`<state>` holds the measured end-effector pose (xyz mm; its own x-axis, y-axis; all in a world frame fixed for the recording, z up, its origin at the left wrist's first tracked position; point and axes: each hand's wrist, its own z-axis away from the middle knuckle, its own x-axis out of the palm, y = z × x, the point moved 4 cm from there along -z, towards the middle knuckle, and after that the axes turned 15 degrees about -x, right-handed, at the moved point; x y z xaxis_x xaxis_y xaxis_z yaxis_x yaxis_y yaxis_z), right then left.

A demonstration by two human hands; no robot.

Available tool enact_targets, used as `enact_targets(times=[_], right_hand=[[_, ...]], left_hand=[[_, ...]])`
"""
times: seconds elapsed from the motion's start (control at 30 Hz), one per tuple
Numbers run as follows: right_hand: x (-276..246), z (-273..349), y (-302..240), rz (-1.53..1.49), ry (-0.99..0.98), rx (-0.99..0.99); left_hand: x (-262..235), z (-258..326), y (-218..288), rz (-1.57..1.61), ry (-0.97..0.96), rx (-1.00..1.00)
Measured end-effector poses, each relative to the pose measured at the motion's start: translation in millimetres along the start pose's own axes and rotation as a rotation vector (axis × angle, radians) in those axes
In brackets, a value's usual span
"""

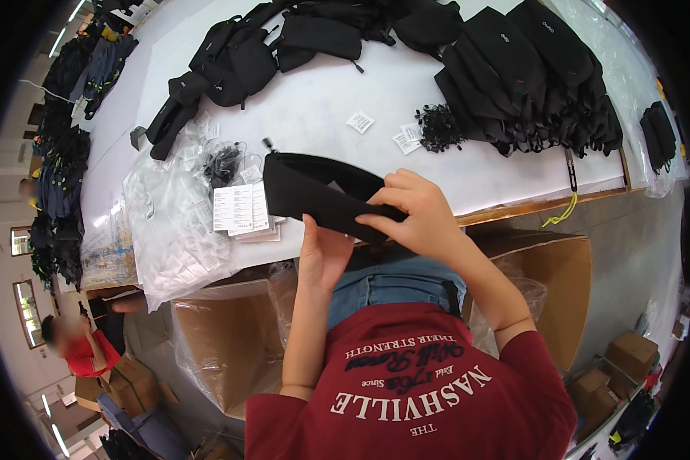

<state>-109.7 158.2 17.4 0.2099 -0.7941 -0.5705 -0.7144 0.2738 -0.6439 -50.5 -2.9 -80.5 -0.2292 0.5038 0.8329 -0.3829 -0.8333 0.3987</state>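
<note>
A black zip pouch (pixel 293 188) is held up near the table's front edge, its mouth gaping along the top and its zip pull hanging out at the left corner. My left hand (pixel 323 253) grips it from below, with the thumb on the near face and the other fingers partly hidden. At the right end, my right hand (pixel 415 208) pinches the pouch's edge between thumb and fingers. A small pale patch shows inside the opening. Just left of the pouch lie stacks of white printed cards (pixel 239 208).
Clear plastic bags (pixel 172 215) heap at the table's left. Black pouches (pixel 241 65) lie along the back, with stacked ones (pixel 514 73) at right. Black cords (pixel 438 127), small labels (pixel 359 122) and yellow-corded snips (pixel 571 172) lie nearer. Cardboard boxes (pixel 230 337) stand below; a person (pixel 88 345) sits far left.
</note>
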Motion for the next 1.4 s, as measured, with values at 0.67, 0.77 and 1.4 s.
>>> enact_targets(times=[0.67,0.77,1.4], right_hand=[[-27.9,36.6,2.2,-0.640,-0.061,0.528],[-37.5,22.7,4.4,-0.604,0.052,0.369],[-43.7,19.3,-16.8,-0.165,0.409,0.112]], left_hand=[[26.4,12.0,10.8,-0.137,0.050,0.186],[44.4,14.0,1.1,-0.211,0.020,0.028],[65.5,26.4,-6.9,-0.413,0.203,-0.103]])
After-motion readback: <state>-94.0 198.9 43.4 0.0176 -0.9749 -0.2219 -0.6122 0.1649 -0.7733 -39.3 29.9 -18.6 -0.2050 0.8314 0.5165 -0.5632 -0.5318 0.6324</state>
